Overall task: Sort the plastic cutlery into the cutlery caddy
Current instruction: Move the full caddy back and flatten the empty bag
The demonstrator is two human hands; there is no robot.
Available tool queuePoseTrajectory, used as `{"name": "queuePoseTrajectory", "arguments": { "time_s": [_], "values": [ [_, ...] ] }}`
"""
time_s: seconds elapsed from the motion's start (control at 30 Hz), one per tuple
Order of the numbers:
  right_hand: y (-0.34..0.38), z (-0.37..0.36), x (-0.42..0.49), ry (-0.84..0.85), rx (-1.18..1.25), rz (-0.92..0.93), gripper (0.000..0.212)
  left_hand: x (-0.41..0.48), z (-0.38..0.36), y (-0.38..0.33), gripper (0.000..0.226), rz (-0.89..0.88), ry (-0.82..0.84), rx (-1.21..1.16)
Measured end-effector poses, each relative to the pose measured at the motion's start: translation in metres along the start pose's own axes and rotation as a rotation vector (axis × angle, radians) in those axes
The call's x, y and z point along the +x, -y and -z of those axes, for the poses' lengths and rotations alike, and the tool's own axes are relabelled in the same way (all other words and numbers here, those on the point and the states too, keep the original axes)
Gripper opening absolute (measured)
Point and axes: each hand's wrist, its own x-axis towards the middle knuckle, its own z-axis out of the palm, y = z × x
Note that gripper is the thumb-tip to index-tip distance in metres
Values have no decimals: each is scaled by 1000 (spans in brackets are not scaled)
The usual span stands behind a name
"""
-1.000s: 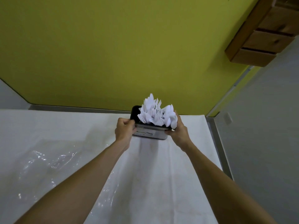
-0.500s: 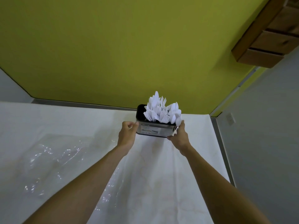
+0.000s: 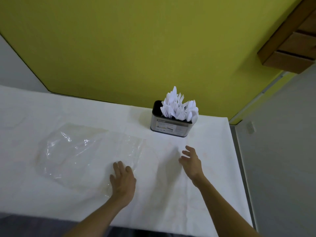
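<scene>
Cutlery is the far end of the scene; nearest are the hands, both open and empty. The left hand lies flat on the edge of a clear bag on the desk; the right hand hovers, fingers spread. Farther back the caddy stands upright near the wall, packed with white pieces (one compartment looks empty). Risk: the tall bundle leans right, so a knock could tip pieces out.
</scene>
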Motion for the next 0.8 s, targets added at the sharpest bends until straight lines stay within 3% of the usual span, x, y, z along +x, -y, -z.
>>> {"name": "queuePoseTrajectory", "arguments": {
  "time_s": [0.1, 0.17, 0.27, 0.37, 0.5, 0.57, 0.63, 0.73, 0.8],
  "values": [
    [-6, 14, -9, 2, -16, 10, 46, -4, 8, -27, 39, 10, 183, -156],
    [-13, 23, -16, 5, -30, 13, 42, -11, 14, -48, 36, -156, 263, -268],
    [-26, 31, -28, -17, -106, 18, 42, -29, 36, -72, 12, -408, 347, -582],
    [-33, 25, -39, -16, -276, 144, 39, -34, 59, -70, 26, -364, 484, -980],
    [-18, -13, -50, 46, -390, 476, 41, -27, 79, -21, 36, -201, 361, -1276],
    [-6, -41, -49, 106, -504, 590, 43, -19, 80, 14, 37, -143, 144, -1169],
    [4, -71, -47, 195, -682, 587, 42, -5, 71, 51, 24, -71, -31, -868],
    [12, -105, -47, 257, -863, 514, 40, 6, 55, 80, 12, 57, -43, -564],
    [17, -116, -53, 83, -777, 375, 50, 6, 52, 83, 24, 95, -29, -616]
  ]
}}
